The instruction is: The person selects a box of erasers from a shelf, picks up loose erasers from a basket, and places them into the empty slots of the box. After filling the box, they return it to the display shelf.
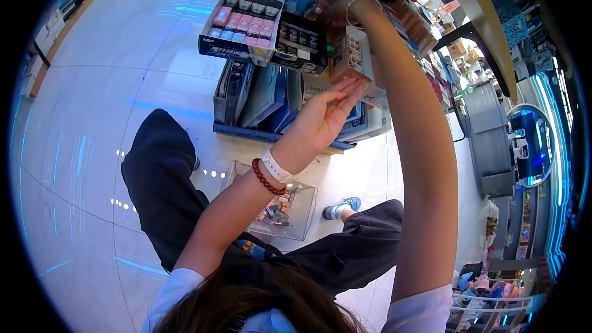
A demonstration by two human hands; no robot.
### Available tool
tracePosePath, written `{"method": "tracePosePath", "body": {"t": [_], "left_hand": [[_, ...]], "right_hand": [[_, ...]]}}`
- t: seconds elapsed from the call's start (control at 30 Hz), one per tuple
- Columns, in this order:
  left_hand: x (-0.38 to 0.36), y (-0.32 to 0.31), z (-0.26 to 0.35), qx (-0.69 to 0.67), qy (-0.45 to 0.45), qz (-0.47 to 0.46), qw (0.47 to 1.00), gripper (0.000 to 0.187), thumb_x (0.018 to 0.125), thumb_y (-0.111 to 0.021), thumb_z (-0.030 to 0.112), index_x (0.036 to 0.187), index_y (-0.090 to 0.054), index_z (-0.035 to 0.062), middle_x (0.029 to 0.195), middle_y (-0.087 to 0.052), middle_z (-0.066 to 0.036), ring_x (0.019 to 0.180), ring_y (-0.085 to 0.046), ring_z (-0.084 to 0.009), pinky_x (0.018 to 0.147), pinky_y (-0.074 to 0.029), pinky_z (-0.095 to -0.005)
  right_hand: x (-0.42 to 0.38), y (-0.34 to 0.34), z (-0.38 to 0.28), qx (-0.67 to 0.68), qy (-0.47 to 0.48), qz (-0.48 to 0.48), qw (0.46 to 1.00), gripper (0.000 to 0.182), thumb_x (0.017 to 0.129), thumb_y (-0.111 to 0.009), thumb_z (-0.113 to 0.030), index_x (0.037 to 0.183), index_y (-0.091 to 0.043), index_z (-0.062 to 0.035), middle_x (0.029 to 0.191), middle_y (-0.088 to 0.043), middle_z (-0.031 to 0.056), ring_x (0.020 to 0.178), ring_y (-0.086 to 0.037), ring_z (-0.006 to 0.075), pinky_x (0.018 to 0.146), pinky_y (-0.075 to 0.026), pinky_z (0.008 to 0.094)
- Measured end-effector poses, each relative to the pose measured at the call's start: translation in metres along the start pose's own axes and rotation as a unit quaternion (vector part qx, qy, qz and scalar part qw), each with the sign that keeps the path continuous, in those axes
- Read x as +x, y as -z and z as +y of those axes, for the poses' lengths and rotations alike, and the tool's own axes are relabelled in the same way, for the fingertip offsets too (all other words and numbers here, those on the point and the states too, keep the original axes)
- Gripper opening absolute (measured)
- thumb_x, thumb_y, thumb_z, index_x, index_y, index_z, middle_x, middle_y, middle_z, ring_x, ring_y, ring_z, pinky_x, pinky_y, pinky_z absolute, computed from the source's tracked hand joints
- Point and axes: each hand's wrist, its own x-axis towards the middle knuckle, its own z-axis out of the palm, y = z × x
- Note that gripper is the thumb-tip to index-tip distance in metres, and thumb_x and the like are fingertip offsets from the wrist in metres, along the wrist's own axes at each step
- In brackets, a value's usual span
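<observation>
My left hand (324,114) is in the centre, palm up, fingers stretched out, its fingertips touching the lower edge of a light brown box (353,55) with small pictures on it. Farther up, my right hand (345,9) reaches in among boxes at the top; its fingers are hidden in shadow and behind the wrist. To the left of these, a display box (240,21) holds rows of pink, blue and dark small items. Beside it sits a black tray (300,44) of small dark packets. Both rest above a blue bin (246,131) filled with upright folders.
A clear plastic container (296,209) with small colourful pieces stands on the floor between my legs. Grey drawers (487,139) and a round mirror (531,142) are at the right. A wooden-edged shelf (68,24) runs along the upper left.
</observation>
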Motion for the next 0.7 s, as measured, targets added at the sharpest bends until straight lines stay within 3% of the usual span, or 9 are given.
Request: {"method": "tracePosePath", "body": {"t": [0.13, 0.23, 0.3, 0.33, 0.4, 0.43, 0.5, 0.63, 0.7], "left_hand": [[0.001, -0.002, -0.001, 0.001, -0.006, -0.006, 1.000, 0.035, 0.085, -0.038, -0.012, 0.120, -0.034, -0.0155, 0.127, -0.038, -0.027, 0.124, -0.040, -0.0318, 0.105, -0.037, -0.0322], [0.003, 0.000, 0.002, 0.020, -0.002, -0.024, 1.000, 0.038, 0.085, -0.038, -0.012, 0.122, -0.032, -0.0155, 0.128, -0.038, -0.027, 0.124, -0.040, -0.0311, 0.106, -0.036, -0.0319], [0.002, -0.002, 0.003, 0.031, 0.001, -0.030, 0.999, 0.041, 0.085, -0.038, -0.011, 0.125, -0.030, -0.0138, 0.131, -0.036, -0.026, 0.125, -0.038, -0.0311, 0.106, -0.035, -0.0341], [0.002, -0.003, 0.003, 0.042, 0.003, -0.036, 0.998, 0.043, 0.086, -0.037, -0.010, 0.127, -0.029, -0.0121, 0.133, -0.034, -0.024, 0.126, -0.036, -0.0311, 0.107, -0.034, -0.0364], [0.000, -0.001, 0.000, 0.093, 0.002, -0.059, 0.994, 0.045, 0.086, -0.037, -0.008, 0.130, -0.028, -0.0085, 0.136, -0.031, -0.022, 0.128, -0.034, -0.0309, 0.107, -0.033, -0.0388], [-0.002, 0.000, -0.001, 0.143, 0.001, -0.081, 0.986, 0.048, 0.087, -0.037, -0.007, 0.133, -0.027, -0.0049, 0.139, -0.028, -0.019, 0.129, -0.032, -0.0308, 0.107, -0.032, -0.0412], [-0.005, 0.000, -0.002, 0.153, 0.009, -0.087, 0.984, 0.049, 0.087, -0.037, -0.005, 0.135, -0.027, -0.0016, 0.141, -0.026, -0.018, 0.129, -0.031, -0.0303, 0.107, -0.031, -0.0427], [-0.019, -0.003, -0.003, 0.184, 0.031, -0.096, 0.978, 0.053, 0.087, -0.040, -0.002, 0.138, -0.024, 0.0038, 0.141, -0.026, -0.016, 0.129, -0.032, -0.0287, 0.107, -0.031, -0.0434], [-0.025, 0.000, -0.003, 0.215, 0.051, -0.094, 0.971, 0.053, 0.088, -0.041, 0.000, 0.138, -0.025, 0.0037, 0.141, -0.029, -0.016, 0.128, -0.034, -0.0285, 0.106, -0.031, -0.0430]], "right_hand": [[0.004, -0.014, 0.016, 0.118, 0.157, 0.064, 0.978, 0.032, 0.071, -0.065, -0.028, 0.087, -0.066, -0.0002, 0.080, -0.066, 0.0097, 0.067, -0.063, 0.0162, 0.056, -0.048, 0.0304], [0.022, -0.016, 0.010, 0.045, 0.079, 0.052, 0.995, 0.023, 0.075, -0.062, -0.022, 0.089, -0.068, -0.0054, 0.085, -0.066, 0.0082, 0.070, -0.062, 0.0161, 0.058, -0.048, 0.0292], [0.117, -0.055, 0.043, -0.194, 0.202, 0.063, 0.958, 0.042, 0.072, -0.068, -0.043, 0.092, -0.069, -0.0066, 0.096, -0.065, 0.0147, 0.087, -0.063, 0.0238, 0.076, -0.049, 0.0373], [0.094, -0.045, 0.040, -0.194, 0.201, 0.063, 0.958, 0.042, 0.072, -0.068, -0.043, 0.092, -0.069, -0.0066, 0.096, -0.065, 0.0147, 0.087, -0.063, 0.0238, 0.076, -0.049, 0.0373], [0.047, -0.024, 0.036, 0.262, 0.047, -0.050, 0.963, 0.032, 0.070, -0.071, -0.033, 0.086, -0.070, -0.0052, 0.090, -0.066, 0.0140, 0.079, -0.063, 0.0235, 0.071, -0.049, 0.0381], [0.042, -0.021, 0.035, 0.262, 0.047, -0.050, 0.963, 0.032, 0.070, -0.071, -0.033, 0.086, -0.070, -0.0052, 0.090, -0.066, 0.0140, 0.079, -0.063, 0.0235, 0.071, -0.049, 0.0381], [0.041, -0.018, 0.039, -0.162, 0.276, 0.074, 0.945, 0.033, 0.069, -0.071, -0.032, 0.087, -0.069, -0.0048, 0.090, -0.065, 0.0135, 0.077, -0.063, 0.0236, 0.071, -0.049, 0.0386], [0.039, -0.019, 0.037, -0.052, 0.183, -0.002, 0.982, 0.029, 0.072, -0.067, -0.031, 0.087, -0.070, -0.0061, 0.096, -0.065, 0.0146, 0.084, -0.063, 0.0272, 0.075, -0.049, 0.0397], [0.029, -0.020, 0.036, 0.034, 0.100, 0.100, 0.989, 0.030, 0.075, -0.061, -0.028, 0.095, -0.068, -0.0070, 0.099, -0.064, 0.0179, 0.091, -0.063, 0.0302, 0.078, -0.049, 0.0408]]}}
